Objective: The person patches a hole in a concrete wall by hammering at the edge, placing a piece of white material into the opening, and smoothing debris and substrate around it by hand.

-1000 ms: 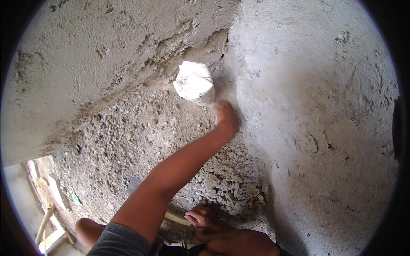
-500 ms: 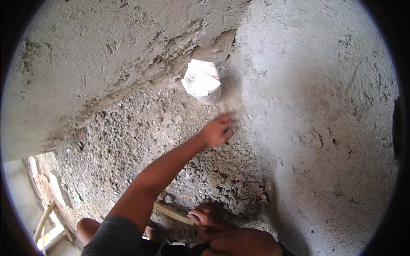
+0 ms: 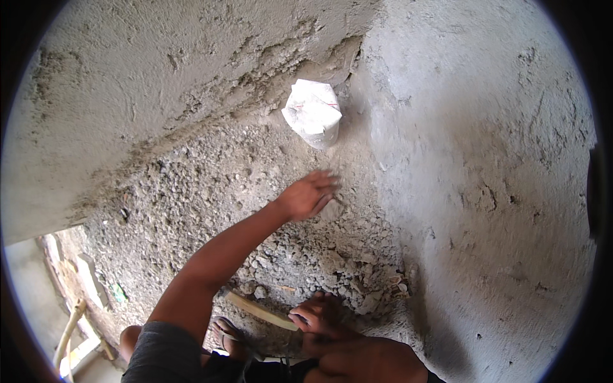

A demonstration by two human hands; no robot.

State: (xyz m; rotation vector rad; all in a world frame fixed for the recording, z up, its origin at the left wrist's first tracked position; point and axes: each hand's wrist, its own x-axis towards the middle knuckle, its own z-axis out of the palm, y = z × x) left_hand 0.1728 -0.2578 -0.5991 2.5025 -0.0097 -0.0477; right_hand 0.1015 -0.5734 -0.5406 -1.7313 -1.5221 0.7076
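My left hand point(image 3: 311, 195) is stretched out over the rubble-covered ground, palm down, its fingers extended and a little blurred. By its thumb lies a pale grey patch or lump point(image 3: 331, 209), too blurred to make out. Beyond the fingertips stands a white bag point(image 3: 314, 115) with a folded top, apart from the hand. Close to my body, my right hand point(image 3: 316, 314) is closed at the right end of a curved wooden handle point(image 3: 260, 311). The handle's left end runs behind my left forearm, so what it joins is hidden.
Rough grey walls point(image 3: 485, 191) meet in a corner behind the bag. Loose gravel and broken lumps point(image 3: 357, 274) cover the ground. A sandalled foot point(image 3: 230, 335) is below the handle. Wooden sticks point(image 3: 75, 319) lean at the lower left.
My left hand has swept left over the gravel, and the pale patch now shows beside it. My right hand stays at the wooden handle. The view has shifted slightly.
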